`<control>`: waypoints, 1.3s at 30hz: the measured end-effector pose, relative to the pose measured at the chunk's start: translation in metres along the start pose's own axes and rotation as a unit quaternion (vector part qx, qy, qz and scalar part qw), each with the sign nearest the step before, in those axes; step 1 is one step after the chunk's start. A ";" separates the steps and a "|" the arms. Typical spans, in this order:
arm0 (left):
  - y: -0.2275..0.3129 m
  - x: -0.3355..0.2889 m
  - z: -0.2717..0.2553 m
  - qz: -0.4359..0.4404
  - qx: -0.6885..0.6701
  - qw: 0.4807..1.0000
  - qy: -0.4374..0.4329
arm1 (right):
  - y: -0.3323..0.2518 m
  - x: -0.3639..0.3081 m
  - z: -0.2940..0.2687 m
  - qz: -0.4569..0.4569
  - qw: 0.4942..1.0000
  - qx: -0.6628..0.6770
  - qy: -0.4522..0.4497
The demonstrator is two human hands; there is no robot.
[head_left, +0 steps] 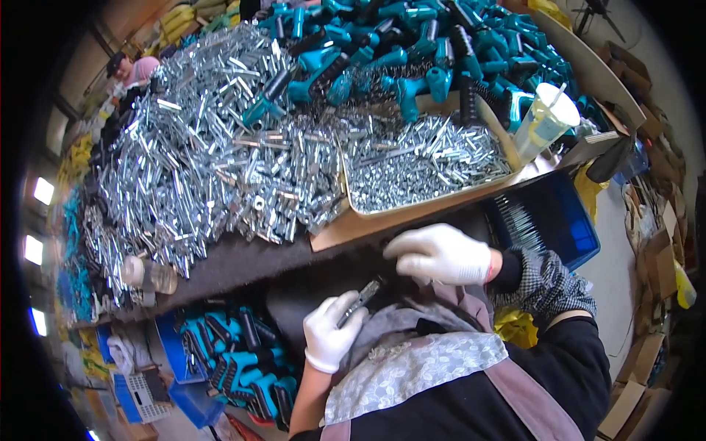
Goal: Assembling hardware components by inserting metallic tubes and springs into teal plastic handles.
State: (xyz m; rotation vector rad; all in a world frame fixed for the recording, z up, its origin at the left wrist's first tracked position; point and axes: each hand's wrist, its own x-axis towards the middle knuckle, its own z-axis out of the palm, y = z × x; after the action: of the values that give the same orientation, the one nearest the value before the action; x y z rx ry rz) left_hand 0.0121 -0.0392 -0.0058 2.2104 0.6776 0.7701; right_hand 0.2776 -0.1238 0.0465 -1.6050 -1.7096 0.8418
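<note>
My left hand (pixel 330 331), in a white glove, grips a slim metal part (pixel 360 301) between thumb and fingers. Its upper end points up and to the right, toward the other hand. Past that end hovers my right hand (pixel 446 254), also white-gloved, a short way off and not touching the part. The right fingers are drawn together and point left; a little motion blurs their tips, and whatever they pinch, if anything, is too small to make out. Both hands are over my lap, in front of the dark bench edge (pixel 250 259).
A tray (pixel 425 203) of small metal pins stands on the bench beside a heap of shiny metal parts (pixel 198 140). Teal and black handles (pixel 412 92) pile up behind. A plastic cup (pixel 540 126) stands right, a small bottle (pixel 151 275) left. A blue bin (pixel 585 246) holds metal pieces.
</note>
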 end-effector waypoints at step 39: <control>0.018 0.010 0.022 -0.046 -0.011 0.998 -0.038 | 0.002 -0.104 -0.148 -0.105 0.896 -0.077 0.424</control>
State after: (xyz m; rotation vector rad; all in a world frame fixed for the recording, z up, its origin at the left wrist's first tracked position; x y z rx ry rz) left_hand 0.0381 -0.0535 -0.0024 2.1616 0.7243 0.6410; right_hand 0.4034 -0.2237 0.1294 -1.5148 -1.2697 -0.1304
